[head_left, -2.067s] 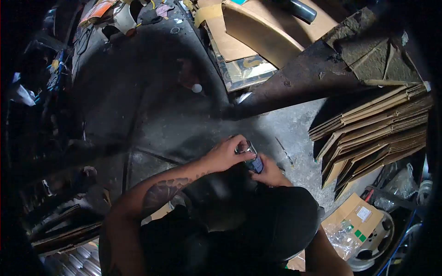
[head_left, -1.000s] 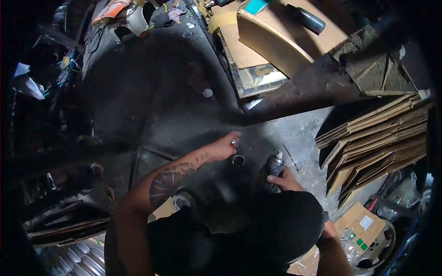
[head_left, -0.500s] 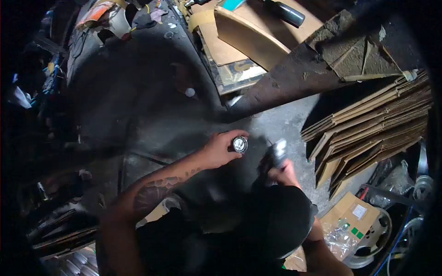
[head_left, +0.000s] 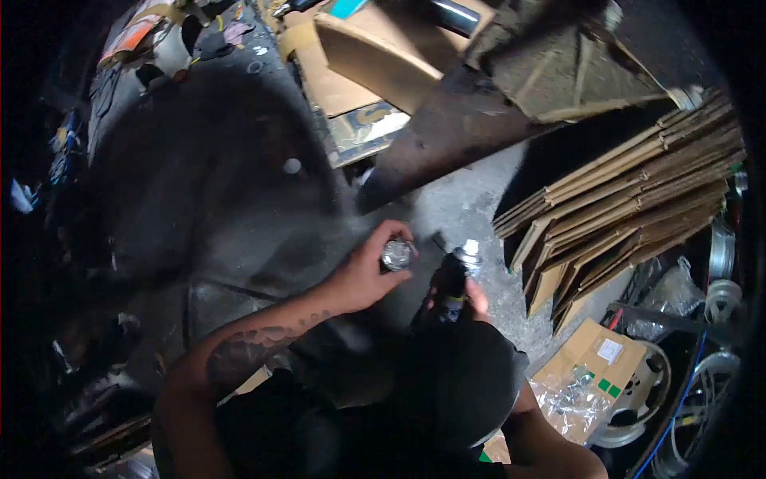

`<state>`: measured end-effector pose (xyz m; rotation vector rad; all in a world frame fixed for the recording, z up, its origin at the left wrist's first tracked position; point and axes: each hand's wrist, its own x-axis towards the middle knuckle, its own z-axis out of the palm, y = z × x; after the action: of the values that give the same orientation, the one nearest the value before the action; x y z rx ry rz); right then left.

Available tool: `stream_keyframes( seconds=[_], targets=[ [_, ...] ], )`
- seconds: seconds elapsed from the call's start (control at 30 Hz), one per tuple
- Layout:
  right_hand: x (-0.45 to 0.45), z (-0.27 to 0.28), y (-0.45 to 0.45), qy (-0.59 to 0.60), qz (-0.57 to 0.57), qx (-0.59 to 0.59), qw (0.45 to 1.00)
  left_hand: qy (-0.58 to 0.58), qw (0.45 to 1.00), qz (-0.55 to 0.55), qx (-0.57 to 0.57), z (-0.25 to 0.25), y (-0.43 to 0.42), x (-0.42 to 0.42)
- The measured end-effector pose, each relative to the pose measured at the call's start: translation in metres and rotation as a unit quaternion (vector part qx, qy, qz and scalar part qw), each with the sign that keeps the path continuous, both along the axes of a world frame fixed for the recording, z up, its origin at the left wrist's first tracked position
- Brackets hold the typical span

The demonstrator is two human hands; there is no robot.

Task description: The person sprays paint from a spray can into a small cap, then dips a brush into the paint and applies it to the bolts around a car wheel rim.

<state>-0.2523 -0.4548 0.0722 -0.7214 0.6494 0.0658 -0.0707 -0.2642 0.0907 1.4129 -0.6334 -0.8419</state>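
My left hand [head_left: 381,259] is closed around a small round container with a shiny, silvery top [head_left: 396,255], held above the dark floor. To its right, my right hand [head_left: 474,300] grips a dark spray can [head_left: 452,287] upright, its white nozzle [head_left: 471,247] uncovered at the top. The two objects are apart, a short distance from each other. The lower part of the can and most of the right fingers are hidden in shadow and behind the dark cap in front. What lies inside the round container is too small to tell.
A stack of folded cardboard [head_left: 614,215] stands at the right. Below it are a cardboard piece [head_left: 594,355], clear plastic [head_left: 570,403] and wheel rims [head_left: 646,383]. A rusty metal beam [head_left: 447,136] crosses the upper middle, beside more cardboard [head_left: 375,64]. A small white disc [head_left: 293,166] lies on the floor.
Earlier both hands were together on the can; they have since separated. My left hand now holds the round container, and the right has brought the can closer to it. The view has shifted.
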Motion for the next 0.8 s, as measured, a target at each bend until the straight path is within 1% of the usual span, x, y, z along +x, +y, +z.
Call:
stream_keyframes(
  seconds=[0.03,0.13,0.17,0.27,0.33,0.37,0.4,0.43,0.5,0.53,0.57,0.6,0.63,0.67,0.7,0.73,0.77,0.8],
  targets=[
    [0.003,0.003,-0.001,-0.018,0.035,-0.003,0.999,0.039,0.999,0.007,-0.006,-0.012,0.0,-0.003],
    [0.011,-0.004,0.003,-0.071,0.057,-0.002,0.996,0.071,0.997,0.005,-0.003,-0.02,0.001,-0.001],
    [0.019,-0.001,0.008,-0.076,0.04,-0.035,0.996,0.047,0.999,0.002,0.003,-0.017,0.003,0.001],
    [0.03,-0.016,-0.028,-0.015,-0.002,-0.026,1.0,0.136,0.99,0.014,0.029,-0.012,0.006,0.003],
    [0.053,-0.012,-0.053,-0.061,-0.185,0.007,0.981,0.179,0.982,0.008,0.051,-0.014,0.011,0.007],
    [0.047,-0.03,-0.05,-0.052,-0.123,-0.062,0.989,0.199,0.978,0.0,0.061,-0.015,0.012,0.008],
    [0.021,-0.056,-0.054,-0.001,0.031,-0.196,0.98,0.176,0.981,-0.004,0.077,-0.017,0.013,0.01],
    [0.011,-0.057,-0.046,0.029,0.184,-0.33,0.925,0.154,0.984,-0.008,0.091,-0.022,0.014,0.009],
    [0.007,-0.052,-0.069,0.059,0.142,-0.295,0.943,0.103,0.989,-0.013,0.101,-0.034,0.015,0.008],
    [0.014,-0.036,-0.074,0.073,0.119,-0.277,0.951,0.074,0.993,-0.012,0.095,-0.041,0.016,0.008],
    [0.029,-0.025,-0.078,0.053,-0.033,-0.198,0.978,0.046,0.995,-0.008,0.089,-0.047,0.017,0.005],
    [0.042,-0.013,-0.08,0.029,-0.186,-0.115,0.975,0.046,0.995,-0.006,0.089,-0.053,0.017,0.001],
    [0.025,-0.02,-0.07,0.056,-0.048,-0.147,0.986,0.038,0.995,-0.01,0.089,-0.059,0.016,0.002],
    [0.013,-0.026,-0.059,0.082,0.176,-0.394,0.898,0.031,0.995,-0.019,0.089,-0.064,0.015,0.003],
    [0.01,-0.027,-0.065,0.103,0.212,-0.428,0.872,0.017,0.995,-0.018,0.092,-0.068,0.014,0.003],
    [0.021,-0.013,-0.066,0.126,0.249,-0.46,0.843,0.006,0.995,-0.017,0.096,-0.071,0.014,0.003],
    [0.038,-0.007,-0.072,0.079,0.043,-0.332,0.939,-0.001,0.995,-0.013,0.1,-0.073,0.015,-0.001],
    [0.054,-0.001,-0.077,0.024,-0.166,-0.184,0.969,0.028,0.992,-0.007,0.123,-0.07,0.016,-0.006]
  ],
)
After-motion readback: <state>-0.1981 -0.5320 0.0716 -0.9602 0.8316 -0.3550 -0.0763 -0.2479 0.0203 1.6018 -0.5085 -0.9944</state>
